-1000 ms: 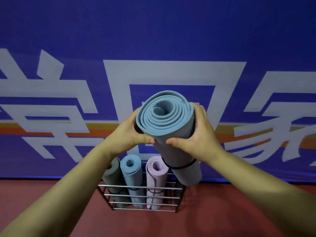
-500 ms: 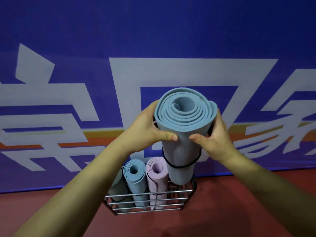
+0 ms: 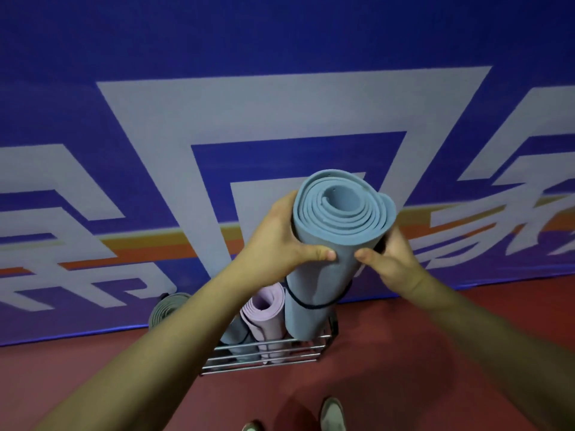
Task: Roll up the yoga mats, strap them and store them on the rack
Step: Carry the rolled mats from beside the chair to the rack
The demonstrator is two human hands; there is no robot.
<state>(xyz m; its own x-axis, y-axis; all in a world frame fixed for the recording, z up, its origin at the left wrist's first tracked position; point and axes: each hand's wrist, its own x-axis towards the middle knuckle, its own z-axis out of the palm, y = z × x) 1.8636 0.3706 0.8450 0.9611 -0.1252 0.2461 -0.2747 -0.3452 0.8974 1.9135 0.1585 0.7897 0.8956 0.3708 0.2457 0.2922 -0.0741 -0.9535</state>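
The person holds a rolled blue yoga mat (image 3: pixel 323 275) upright over the right end of the wire rack (image 3: pixel 264 357), which stands on the red floor (image 3: pixel 404 353) against a blue banner wall (image 3: pixel 280 57). The left hand (image 3: pixel 280 241) wraps the roll just under its spiral top, thumb across the front. The right hand (image 3: pixel 389 259) clasps the opposite side, thumb tip close to the left thumb, so both hands have a firm curled hold on the same mat. A black strap (image 3: pixel 311 303) circles the roll lower down, so rolling and strapping look finished for this one. Its lower end meets the rack's top rail, but it is not clear whether it has touched the bottom. Three rolled mats already stand in the rack: a lilac mat (image 3: pixel 267 306) just beside the held one, another blue mat (image 3: pixel 236 334) partly hidden behind the left forearm, and a grey-green mat (image 3: pixel 168 306) at the far left. What appears left is lowering this roll fully in and letting go; whether more mats wait elsewhere cannot be told.
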